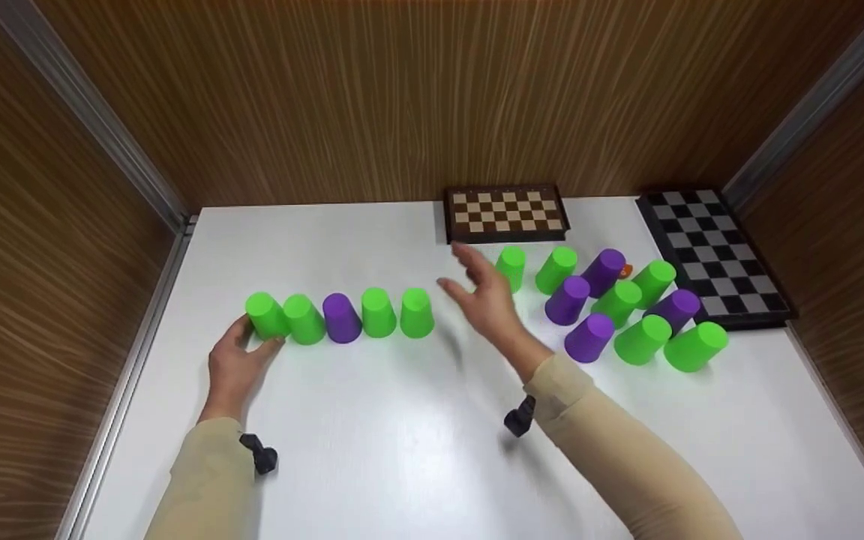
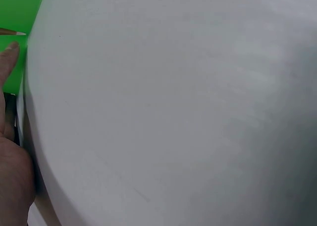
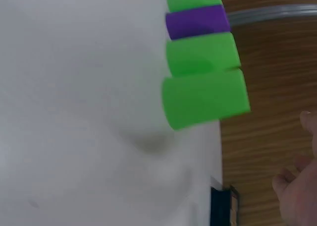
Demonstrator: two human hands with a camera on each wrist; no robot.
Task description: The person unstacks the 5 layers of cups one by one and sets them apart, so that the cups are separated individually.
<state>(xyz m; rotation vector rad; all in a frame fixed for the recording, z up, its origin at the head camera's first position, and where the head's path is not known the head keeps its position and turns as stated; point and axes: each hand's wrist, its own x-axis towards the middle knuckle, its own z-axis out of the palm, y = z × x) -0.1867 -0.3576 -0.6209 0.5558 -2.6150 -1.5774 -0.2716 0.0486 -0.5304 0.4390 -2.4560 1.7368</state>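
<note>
Several upside-down cups stand in a row at the left of the table in the head view. The leftmost green cup (image 1: 267,316) has my left hand (image 1: 237,365) around it, the thumb at its front right and the fingers at its left side. Beside it come a second green cup (image 1: 304,319), a purple cup (image 1: 342,318), another green cup (image 1: 379,313) and the right-end green cup (image 1: 418,313). My right hand (image 1: 488,300) is in the air right of that end, fingers extended and holding nothing. It partly hides a green cup (image 1: 512,266) behind it.
Several more green and purple cups, among them a purple cup (image 1: 589,337), stand upside down in a cluster at right. A small brown chessboard (image 1: 507,214) lies at the back wall. A black-and-grey chessboard (image 1: 713,255) lies by the right wall. Wood-patterned walls enclose the white table (image 1: 372,435).
</note>
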